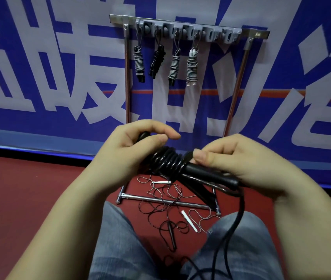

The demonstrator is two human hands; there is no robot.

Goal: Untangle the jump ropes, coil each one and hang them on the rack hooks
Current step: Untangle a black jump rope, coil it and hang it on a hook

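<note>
A black jump rope [168, 160] is wound in tight coils around its two black handles [211, 175]. My left hand [138, 142] grips the handles' far end. At the coil's right edge my right hand [231, 158] pinches the black cord, whose loose tail [239, 211] hangs down past my right knee. On the wall ahead, the grey rack [189, 31] carries several coiled ropes [173, 65] on its left hooks; its right hooks are bare. Below my hands a tangle of thin ropes [166, 207] with white handles [189, 220] and a black handle [170, 233] lies on the floor.
The rack's metal base bar [160, 199] and two uprights [127, 77] stand on the red floor [29, 188] against a blue and white banner [39, 67]. My knees in grey jeans [120, 249] fill the bottom of the view.
</note>
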